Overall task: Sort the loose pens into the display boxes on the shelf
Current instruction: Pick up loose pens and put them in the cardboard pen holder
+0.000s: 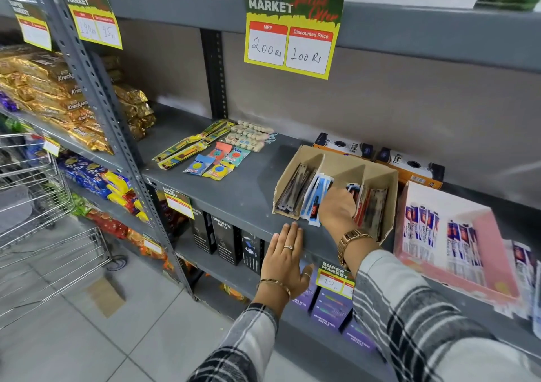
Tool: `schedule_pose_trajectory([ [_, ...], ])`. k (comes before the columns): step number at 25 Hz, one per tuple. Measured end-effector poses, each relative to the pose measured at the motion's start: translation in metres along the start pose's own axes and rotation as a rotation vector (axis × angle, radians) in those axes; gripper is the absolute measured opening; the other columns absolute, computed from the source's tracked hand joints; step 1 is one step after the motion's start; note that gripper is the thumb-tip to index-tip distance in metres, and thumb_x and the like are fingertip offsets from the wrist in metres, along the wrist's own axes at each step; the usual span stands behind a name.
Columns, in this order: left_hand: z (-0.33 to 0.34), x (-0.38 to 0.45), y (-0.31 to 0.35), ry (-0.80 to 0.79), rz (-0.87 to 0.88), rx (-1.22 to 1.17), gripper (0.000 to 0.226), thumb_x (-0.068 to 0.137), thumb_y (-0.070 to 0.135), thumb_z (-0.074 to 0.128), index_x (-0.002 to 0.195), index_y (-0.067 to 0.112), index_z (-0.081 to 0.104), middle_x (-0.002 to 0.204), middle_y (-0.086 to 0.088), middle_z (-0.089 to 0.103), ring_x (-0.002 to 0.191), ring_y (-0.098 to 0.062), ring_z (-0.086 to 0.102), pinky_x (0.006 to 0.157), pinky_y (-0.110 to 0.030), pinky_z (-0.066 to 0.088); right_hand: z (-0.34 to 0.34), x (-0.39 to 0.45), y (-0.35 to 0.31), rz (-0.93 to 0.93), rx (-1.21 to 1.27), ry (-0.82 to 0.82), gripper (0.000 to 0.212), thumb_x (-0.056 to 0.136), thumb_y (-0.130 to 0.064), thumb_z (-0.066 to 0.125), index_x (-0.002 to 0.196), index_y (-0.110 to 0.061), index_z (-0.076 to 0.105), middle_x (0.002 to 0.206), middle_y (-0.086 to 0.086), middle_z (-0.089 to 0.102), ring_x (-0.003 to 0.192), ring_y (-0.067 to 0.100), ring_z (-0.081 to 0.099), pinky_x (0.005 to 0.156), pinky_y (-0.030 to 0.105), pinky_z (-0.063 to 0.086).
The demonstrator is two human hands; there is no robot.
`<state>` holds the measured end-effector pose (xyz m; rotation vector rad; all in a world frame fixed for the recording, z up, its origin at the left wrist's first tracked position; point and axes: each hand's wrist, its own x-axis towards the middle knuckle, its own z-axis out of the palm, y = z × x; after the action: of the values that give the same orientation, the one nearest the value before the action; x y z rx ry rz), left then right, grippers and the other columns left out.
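Note:
A brown cardboard display box (377,173) with three compartments stands on the grey shelf (240,194). Dark packed pens (294,191) fill its left compartment, blue-and-white packed pens (314,194) the middle one, red and dark pens (370,208) the right one. My right hand (336,208) reaches into the middle compartment, fingers curled on the pen packs there; what it grips is hidden. My left hand (285,257) lies flat, fingers apart, on the shelf's front edge and holds nothing. A pink display box (491,235) with purple-and-white pen packs (459,244) sits to the right.
Orange-and-black boxes (380,156) stand behind the cardboard box. Small stationery packs (216,150) lie further left on the shelf. Black and purple bottle boxes (228,241) fill the shelf below. Biscuit packs (52,88) and a wire trolley (35,206) are at left.

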<state>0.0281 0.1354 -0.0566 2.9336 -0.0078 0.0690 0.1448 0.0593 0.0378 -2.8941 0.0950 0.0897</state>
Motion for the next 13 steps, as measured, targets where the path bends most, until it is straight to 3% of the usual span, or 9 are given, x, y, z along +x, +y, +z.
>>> schedule_pose_trajectory([
  [4, 0.002, 0.002, 0.000, -0.015, -0.003, 0.009, 0.077, 0.096, 0.044, 0.035, 0.152, 0.009, -0.003, 0.162, -0.008, -0.007, 0.150, -0.028, -0.008, 0.122, -0.041, -0.008, -0.007, -0.001, -0.003, -0.063, -0.074, 0.036, 0.031, 0.091, -0.002, 0.054, 0.121, -0.002, 0.057, 0.128, 0.014, 0.060, 0.120, 0.026, 0.058, 0.092, 0.031, 0.051],
  [9, 0.000, 0.004, 0.000, -0.040, -0.010, 0.051, 0.078, 0.096, 0.045, 0.035, 0.152, 0.009, -0.005, 0.162, -0.008, -0.009, 0.150, -0.026, -0.008, 0.123, -0.039, -0.006, -0.032, -0.008, 0.005, -0.228, -0.125, 0.190, 0.026, 0.087, 0.007, 0.054, 0.112, 0.000, 0.060, 0.117, 0.019, 0.063, 0.110, 0.033, 0.061, 0.087, 0.036, 0.052],
  [13, -0.006, 0.001, 0.005, -0.051, -0.014, 0.115, 0.080, 0.096, 0.049, 0.033, 0.152, 0.007, -0.005, 0.162, -0.010, -0.008, 0.150, -0.027, -0.006, 0.123, -0.039, -0.003, -0.050, -0.018, 0.038, -0.333, -0.252, 0.358, 0.035, 0.085, 0.004, 0.054, 0.120, 0.000, 0.055, 0.121, 0.020, 0.063, 0.118, 0.036, 0.053, 0.098, 0.043, 0.041],
])
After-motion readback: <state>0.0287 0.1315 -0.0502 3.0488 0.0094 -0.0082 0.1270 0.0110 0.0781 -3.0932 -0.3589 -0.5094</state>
